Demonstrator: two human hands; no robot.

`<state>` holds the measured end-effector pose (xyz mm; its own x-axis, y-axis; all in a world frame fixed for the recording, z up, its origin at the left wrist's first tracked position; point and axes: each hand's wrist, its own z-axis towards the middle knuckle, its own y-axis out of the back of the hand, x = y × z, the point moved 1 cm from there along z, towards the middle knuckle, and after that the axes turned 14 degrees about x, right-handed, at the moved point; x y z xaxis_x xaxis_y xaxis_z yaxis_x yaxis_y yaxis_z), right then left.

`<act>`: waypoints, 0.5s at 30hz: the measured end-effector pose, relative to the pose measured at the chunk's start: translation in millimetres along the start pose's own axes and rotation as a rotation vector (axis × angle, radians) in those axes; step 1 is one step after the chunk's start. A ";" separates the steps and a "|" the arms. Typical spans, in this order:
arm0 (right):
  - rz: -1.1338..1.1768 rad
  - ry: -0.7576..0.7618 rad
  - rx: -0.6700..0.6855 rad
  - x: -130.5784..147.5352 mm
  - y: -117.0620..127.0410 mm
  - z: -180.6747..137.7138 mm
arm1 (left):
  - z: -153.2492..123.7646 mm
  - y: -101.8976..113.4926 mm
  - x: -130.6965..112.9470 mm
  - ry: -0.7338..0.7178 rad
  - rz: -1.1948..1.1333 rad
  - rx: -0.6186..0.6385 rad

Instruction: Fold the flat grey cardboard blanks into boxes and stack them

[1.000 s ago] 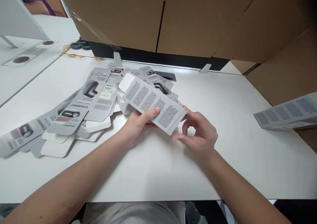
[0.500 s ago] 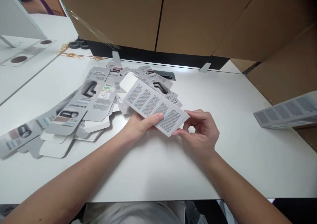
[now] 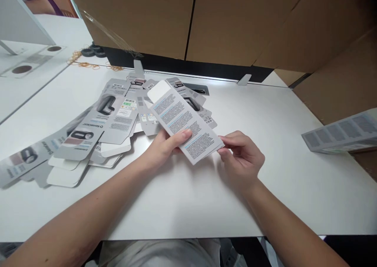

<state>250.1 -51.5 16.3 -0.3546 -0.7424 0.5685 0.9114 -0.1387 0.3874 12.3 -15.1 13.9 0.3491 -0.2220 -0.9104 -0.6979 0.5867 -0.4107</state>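
A grey printed carton (image 3: 188, 121) is tilted above the white table, its text panel facing up and a white flap sticking out at the far end. My left hand (image 3: 171, 143) grips it from the left side, thumb on the printed face and fingers underneath. At the near right corner, my right hand (image 3: 243, 155) pinches the carton's edge between thumb and fingertips. Left of and behind the carton lies a pile of flat grey cartons (image 3: 114, 121), overlapping one another, some printed with a black device.
Another grey carton (image 3: 338, 133) stands at the right edge. Tall brown cardboard (image 3: 235, 27) walls off the back and right. Black rings (image 3: 94, 51) and rubber bands (image 3: 88, 66) lie at the back left. Part of another person (image 3: 41, 3) shows at the top left.
The carton has turned a little, its near end swinging left. My right hand's thumb has closed up to its fingers at the corner. The pile stays put.
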 end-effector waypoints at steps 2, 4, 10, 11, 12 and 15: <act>-0.011 0.027 0.000 1.0 0.4 1.0 | -1.2 4.5 2.1 0.004 0.012 0.010; -0.007 0.034 0.000 0.3 0.3 0.7 | -2.3 6.9 1.5 0.019 0.047 0.029; -0.026 -0.041 0.051 -7.8 7.3 -1.0 | -4.1 -1.2 -13.8 -0.067 0.196 0.004; -0.025 -0.033 0.076 -9.4 10.0 -1.1 | -4.7 -3.0 -16.2 -0.103 0.225 -0.028; -0.028 -0.026 0.099 -11.1 12.7 -1.4 | -5.5 -4.5 -18.0 -0.136 0.261 -0.067; -0.048 -0.038 0.134 -17.0 19.2 -3.0 | -8.2 -5.8 -19.5 -0.158 0.423 -0.153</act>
<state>274.2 -43.5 11.9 -0.4072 -0.7113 0.5730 0.8579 -0.0826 0.5071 4.4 -20.6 33.7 0.0967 0.1395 -0.9855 -0.8790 0.4765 -0.0188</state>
